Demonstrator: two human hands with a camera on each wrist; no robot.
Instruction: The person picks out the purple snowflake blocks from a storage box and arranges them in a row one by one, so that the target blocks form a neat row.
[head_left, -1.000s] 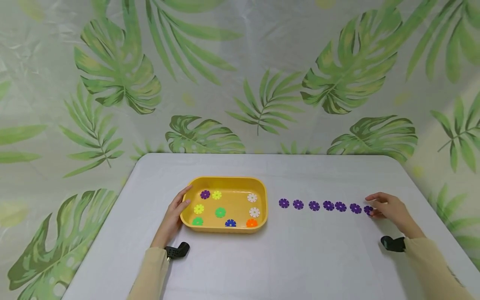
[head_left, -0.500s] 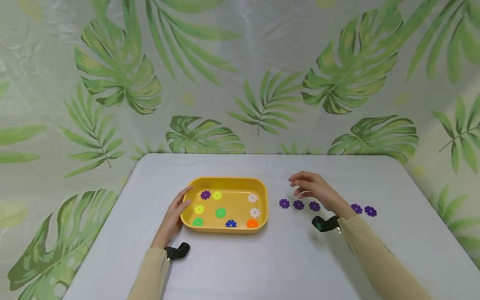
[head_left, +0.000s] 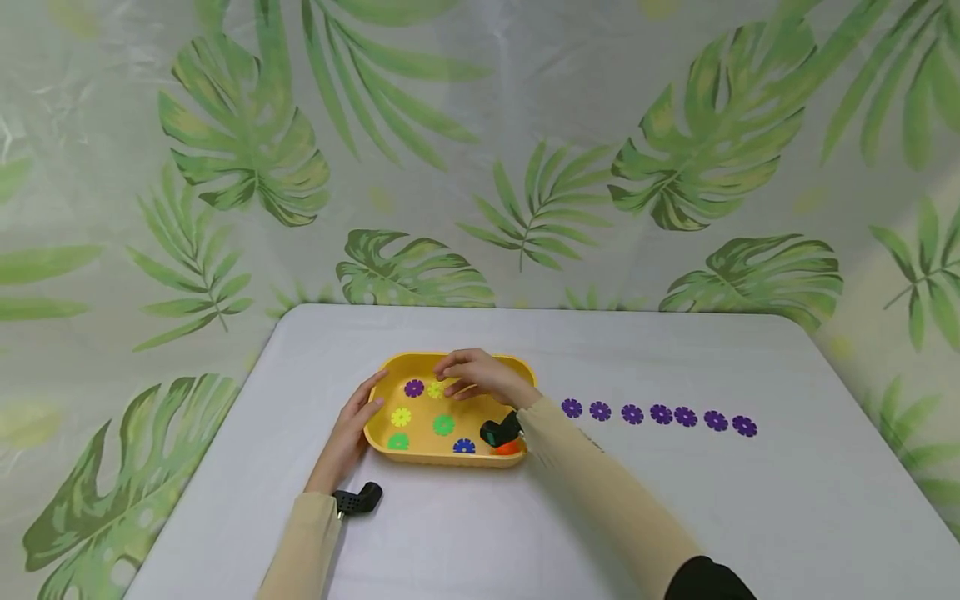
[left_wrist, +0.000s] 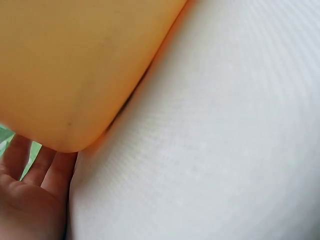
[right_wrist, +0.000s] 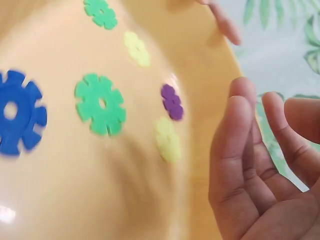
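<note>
My left hand (head_left: 347, 433) holds the left end of a yellow tray (head_left: 442, 459), thumb over the rim and fingers along the outer wall. In the left wrist view its fingers (left_wrist: 52, 172) lie against the tray's side. My right hand (head_left: 480, 375) hovers over the tray, fingers loosely bent and nothing between them. Under and beside it lie notched plastic discs: a purple disc (right_wrist: 172, 102), a yellow disc (right_wrist: 168, 140), a green disc (right_wrist: 101, 104) and a blue disc (right_wrist: 20, 112). An orange disc (head_left: 507, 448) is partly covered by the wrist camera.
Several purple discs (head_left: 632, 414) form a row on the white table (head_left: 637, 500) right of the tray. My right forearm (head_left: 600, 492) crosses the table's front. A leaf-patterned curtain (head_left: 555, 108) stands behind the table's far edge.
My right hand let go of the purple disc at the row's right end and moved left, over the row, to above the tray. The left hand stayed on the tray.
</note>
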